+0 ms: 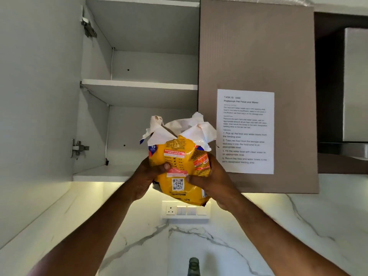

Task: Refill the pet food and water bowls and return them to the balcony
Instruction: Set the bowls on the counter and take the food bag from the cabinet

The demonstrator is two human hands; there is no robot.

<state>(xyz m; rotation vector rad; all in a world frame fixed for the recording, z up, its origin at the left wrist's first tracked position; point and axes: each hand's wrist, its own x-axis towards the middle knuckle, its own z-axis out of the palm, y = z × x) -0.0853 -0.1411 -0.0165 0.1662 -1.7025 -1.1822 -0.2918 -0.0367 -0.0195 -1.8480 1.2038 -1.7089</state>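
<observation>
Overhead, the open wall cupboard (139, 86) fills the view from nine to twelve o'clock, its grey shelves bare, and its brown door (256, 56) hangs open toward one o'clock. Below it runs a white marble wall (219, 236) with grey veins, carrying a white socket and switch plate (186, 211) at six o'clock of the bag. On the door, at three o'clock of the bag, a printed sheet (245, 131) reads "TASK ID" and "Replenish Pet Food and Water", then numbered steps such as "Pick up the food and water bowls from the feeding area"; the finer lines are too blurred to read. At centre, the yellow pet food bag (179, 168) is held upright just in front of the cupboard's bottom shelf, long axis near vertical, its torn white mouth pointing to twelve o'clock. It shows a QR code, red panels of small print that cannot be read, and a blue badge. The left hand (148, 174) clasps its left side, thumb across the front, and the right hand (209, 176) wraps the right side, fingers curled tight. A dark green bottle top (193, 264) shows at six o'clock.
</observation>
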